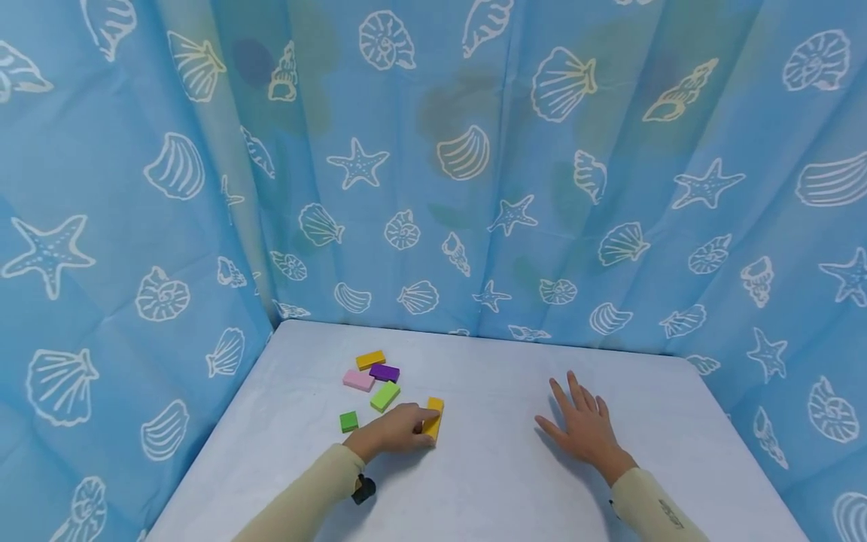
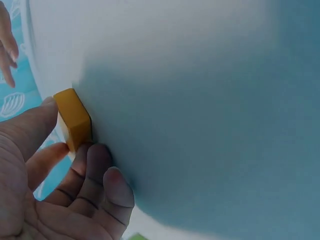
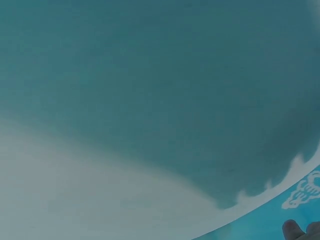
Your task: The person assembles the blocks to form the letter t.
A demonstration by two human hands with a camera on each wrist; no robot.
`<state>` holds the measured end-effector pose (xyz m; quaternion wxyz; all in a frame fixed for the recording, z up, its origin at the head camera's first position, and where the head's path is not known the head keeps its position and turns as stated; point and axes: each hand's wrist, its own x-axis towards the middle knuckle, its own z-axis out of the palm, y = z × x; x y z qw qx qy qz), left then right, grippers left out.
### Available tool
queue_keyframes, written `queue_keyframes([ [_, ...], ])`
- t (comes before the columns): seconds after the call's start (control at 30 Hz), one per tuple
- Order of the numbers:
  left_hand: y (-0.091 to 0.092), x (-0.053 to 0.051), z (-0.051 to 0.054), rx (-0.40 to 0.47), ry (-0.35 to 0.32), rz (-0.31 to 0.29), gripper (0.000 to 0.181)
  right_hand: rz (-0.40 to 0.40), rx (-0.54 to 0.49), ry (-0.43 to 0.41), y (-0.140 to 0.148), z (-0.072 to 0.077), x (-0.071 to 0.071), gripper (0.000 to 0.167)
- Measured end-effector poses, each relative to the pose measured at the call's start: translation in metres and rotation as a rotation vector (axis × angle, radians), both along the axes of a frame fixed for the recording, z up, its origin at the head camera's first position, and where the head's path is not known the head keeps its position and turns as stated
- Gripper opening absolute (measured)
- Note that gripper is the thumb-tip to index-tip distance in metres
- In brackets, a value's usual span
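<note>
In the head view a yellow-orange block lies on the white table, and my left hand pinches it between thumb and fingers. The left wrist view shows the same block with the thumb at one end and a fingertip at the other; the remaining fingers of the left hand curl beside it. My right hand is apart to the right, fingers spread over the table, holding nothing. Only fingertips of the right hand show at the corner of the right wrist view.
Left of my left hand lie a green block, a lime block, a pink block, a purple block and another yellow-orange block. A blue shell-patterned curtain hangs behind the white table and at its sides.
</note>
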<state>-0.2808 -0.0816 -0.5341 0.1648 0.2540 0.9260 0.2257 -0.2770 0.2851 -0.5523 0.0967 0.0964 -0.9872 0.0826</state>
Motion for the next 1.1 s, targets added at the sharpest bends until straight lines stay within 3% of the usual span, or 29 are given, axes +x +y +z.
queue_keyframes([
  [0.3,0.023,-0.003,-0.007,0.056,0.011,-0.015,0.055,0.026,-0.025,-0.039,-0.016,-0.002,-0.012,0.081],
  [0.57,0.041,-0.002,-0.011,0.04,0.019,-0.02,0.052,0.045,-0.11,-0.062,-0.026,-0.007,-0.02,0.082],
  [0.9,0.043,0.004,-0.011,0.03,0.028,0.019,0.051,0.061,-0.166,-0.127,-0.055,-0.001,-0.042,0.084],
  [1.1,0.035,0.007,-0.01,0.006,0.044,0.02,0.049,0.093,-0.195,-0.184,-0.078,0.006,-0.054,0.084],
])
